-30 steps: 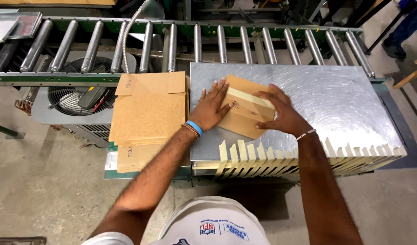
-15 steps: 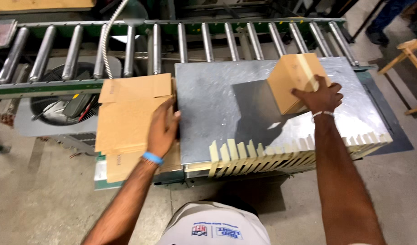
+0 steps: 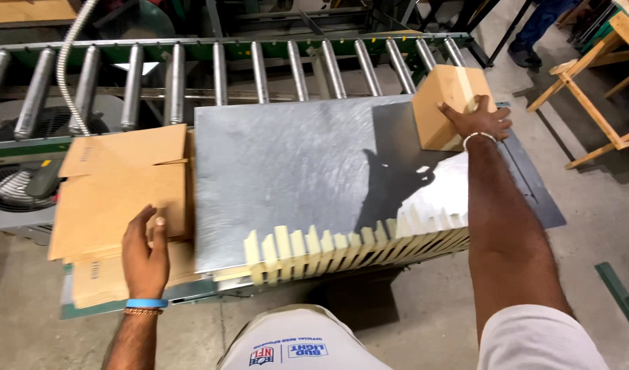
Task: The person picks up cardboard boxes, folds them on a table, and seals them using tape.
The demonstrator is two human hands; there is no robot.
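My right hand (image 3: pixel 480 120) grips a folded cardboard box (image 3: pixel 446 104), held up over the far right corner of the grey metal worktop (image 3: pixel 294 171). My left hand (image 3: pixel 145 255) lies flat on the top sheet of a stack of flattened cardboard blanks (image 3: pixel 119 188) to the left of the worktop, fingers spread. A blue wristband sits on that wrist. A row of pale wooden slats (image 3: pixel 342 247) sticks out along the worktop's near edge.
A roller conveyor (image 3: pixel 218 72) runs across the back behind the worktop. A fan housing (image 3: pixel 27 185) stands at the left, with a flexible metal hose above it. A wooden sawhorse (image 3: pixel 588 89) stands at the right, and another person's legs show at the top right.
My right hand has carried the box further toward the far right corner. My left hand has slid down the cardboard stack toward its near edge.
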